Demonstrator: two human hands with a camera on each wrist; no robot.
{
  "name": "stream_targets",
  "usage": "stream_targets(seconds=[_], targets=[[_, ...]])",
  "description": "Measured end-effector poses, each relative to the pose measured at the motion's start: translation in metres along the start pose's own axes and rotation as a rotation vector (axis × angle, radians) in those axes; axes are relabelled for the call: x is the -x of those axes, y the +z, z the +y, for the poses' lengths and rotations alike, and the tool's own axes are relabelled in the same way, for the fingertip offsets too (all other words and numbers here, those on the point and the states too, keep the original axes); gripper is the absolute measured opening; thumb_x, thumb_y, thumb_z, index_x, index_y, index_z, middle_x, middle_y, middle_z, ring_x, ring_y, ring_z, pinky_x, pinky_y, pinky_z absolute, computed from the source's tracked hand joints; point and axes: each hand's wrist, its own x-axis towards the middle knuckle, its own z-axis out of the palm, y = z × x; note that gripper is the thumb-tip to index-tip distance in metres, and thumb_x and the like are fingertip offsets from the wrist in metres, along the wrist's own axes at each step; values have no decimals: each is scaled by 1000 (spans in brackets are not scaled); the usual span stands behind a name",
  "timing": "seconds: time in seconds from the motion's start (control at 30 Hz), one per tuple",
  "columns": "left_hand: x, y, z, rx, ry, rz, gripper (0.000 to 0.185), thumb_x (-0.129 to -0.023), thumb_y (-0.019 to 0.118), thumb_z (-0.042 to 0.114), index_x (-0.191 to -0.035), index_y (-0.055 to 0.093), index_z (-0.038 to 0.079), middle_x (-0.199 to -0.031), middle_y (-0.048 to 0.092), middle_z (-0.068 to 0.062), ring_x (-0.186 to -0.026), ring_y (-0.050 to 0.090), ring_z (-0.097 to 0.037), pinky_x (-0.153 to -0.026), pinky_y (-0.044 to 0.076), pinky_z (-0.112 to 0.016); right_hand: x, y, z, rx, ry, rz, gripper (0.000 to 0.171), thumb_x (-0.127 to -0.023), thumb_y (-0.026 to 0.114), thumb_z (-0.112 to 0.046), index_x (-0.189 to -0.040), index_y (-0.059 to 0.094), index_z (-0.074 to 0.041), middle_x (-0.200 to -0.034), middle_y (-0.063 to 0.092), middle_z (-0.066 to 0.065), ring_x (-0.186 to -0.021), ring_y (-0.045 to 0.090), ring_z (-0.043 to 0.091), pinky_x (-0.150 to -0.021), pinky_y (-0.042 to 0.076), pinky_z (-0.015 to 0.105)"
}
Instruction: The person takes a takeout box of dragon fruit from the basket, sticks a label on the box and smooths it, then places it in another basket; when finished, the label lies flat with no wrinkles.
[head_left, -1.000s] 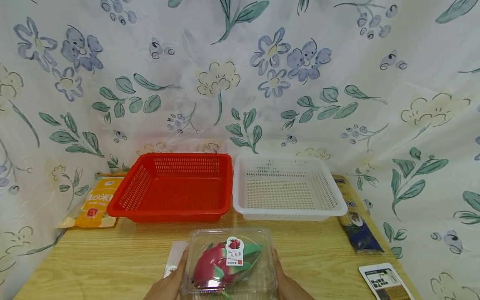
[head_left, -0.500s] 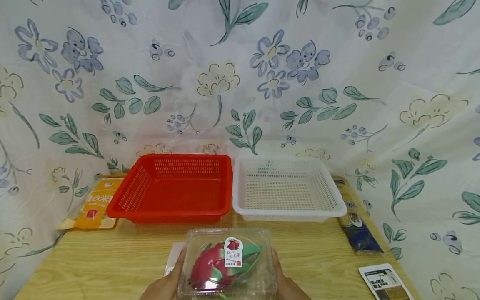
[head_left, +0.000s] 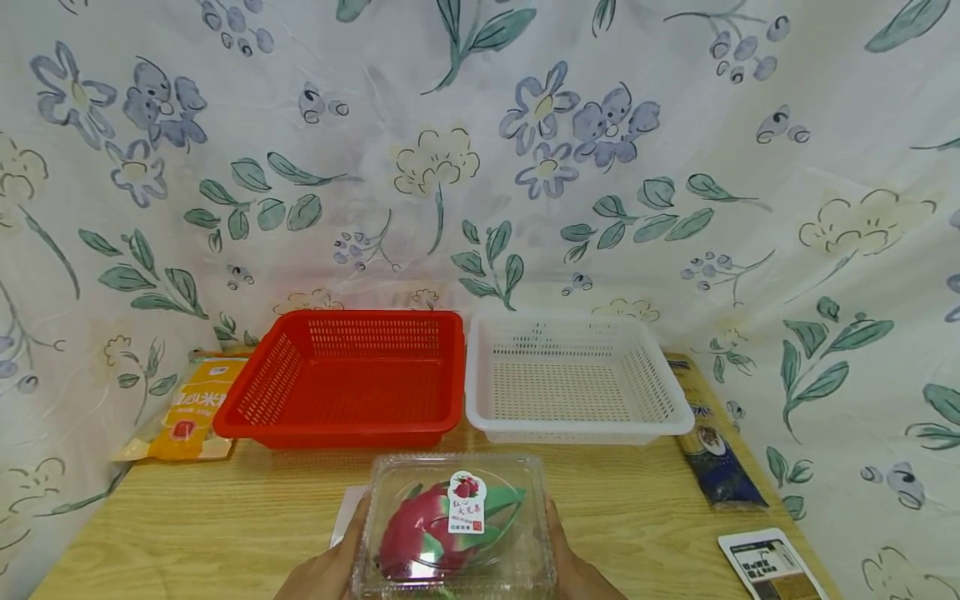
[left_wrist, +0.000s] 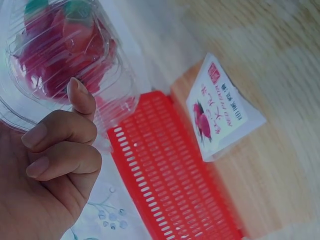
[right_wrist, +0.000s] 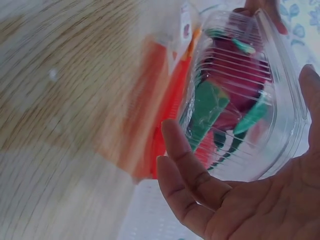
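A clear plastic clamshell box (head_left: 517, 542) is held at the front middle of the table in the head view. Inside it lies a red dragon fruit (head_left: 420, 533) with green scales, under a white label (head_left: 467, 502) on the lid. My left hand (head_left: 326, 567) grips the box's left side; in the left wrist view several fingers (left_wrist: 75, 160) are bent beside it. My right hand (head_left: 581, 567) grips the opposite side, and in the right wrist view its thumb and fingers (right_wrist: 185, 165) spread around the box. The box's underside is hidden in the head view.
A red basket (head_left: 360, 433) and a white basket (head_left: 570, 429) stand side by side behind the box. A folded white card (left_wrist: 220, 110) stands left of the box. A yellow bag (head_left: 195, 412) lies at left; a blue bag (head_left: 716, 458) and a white packet (head_left: 772, 567) lie at right.
The box has shifted slightly left and appears a little larger, with both hands still holding its sides. The card behind my left hand is slightly more covered. The baskets and bags have stayed put.
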Motion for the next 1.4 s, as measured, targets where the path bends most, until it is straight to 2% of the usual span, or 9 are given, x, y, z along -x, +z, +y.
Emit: stream_targets(seconds=[0.1,0.23,0.33,0.43,0.77,0.93,1.07,1.17,1.4], targets=[[0,-1,0,3,-5,-9,116,-77,77,51,-157,4,9,-122,66,-19,-72,68,-16,-57,52,-36,0,3,10,-23,-16,20,123,-89,74,-30,-151,-32,-18,-86,63,15,-52,46,-11,-42,45,16],[-1,-4,2,6,-8,-2,118,-75,78,52,-157,4,10,-123,66,-20,-72,68,-15,-57,52,-35,-3,11,40,54,-45,93,126,-85,78,-32,-153,-26,-11,-112,58,42,-70,67,8,-53,54,27],[-2,-6,4,-1,-5,15,121,-73,79,54,-158,5,11,-120,67,-19,-69,65,-10,-54,50,-33,-6,17,66,108,-53,125,130,-81,81,-37,-155,-23,-11,-135,41,48,-95,70,28,-68,58,39],[-3,-7,6,-15,-5,28,121,-72,80,55,-158,6,12,-117,68,-18,-66,62,-7,-53,48,-32,-7,19,75,99,-23,121,133,-79,82,-41,-155,-24,-16,-137,42,46,-96,70,31,-71,58,43],[-3,-13,11,-76,33,108,124,-69,81,58,-159,7,16,-115,70,-14,-66,63,-8,-55,49,-32,1,2,-8,44,12,118,119,-89,74,-29,-152,-25,-7,-131,39,53,-91,69,47,-70,58,55],[-5,-19,19,-65,9,100,131,-65,79,68,-160,4,19,-117,70,-12,-67,62,-6,-57,50,-31,4,-1,-24,-14,4,143,119,-89,75,-26,-154,-23,-8,-132,41,51,-98,66,51,-74,56,61],[-10,-28,33,100,-131,-53,132,-64,77,72,-160,-5,32,-120,68,-7,-81,68,-14,-70,59,-45,2,-2,-29,-159,2,131,117,-90,73,-24,-156,-23,-23,-141,41,42,-109,67,36,-85,57,48],[-15,-34,44,197,-252,-132,131,-64,76,72,-156,-12,42,-128,64,-6,-97,69,-25,-80,56,-58,0,-3,-33,-293,-9,103,113,-92,71,-22,-155,-23,-32,-145,42,31,-116,64,20,-90,55,35],[-18,-37,50,206,-297,-105,135,-56,76,77,-155,-11,46,-137,60,-5,-105,67,-29,-80,57,-57,-1,-12,-43,-377,109,107,115,-91,73,-25,-151,-22,-47,-147,42,28,-112,66,17,-91,56,40]])
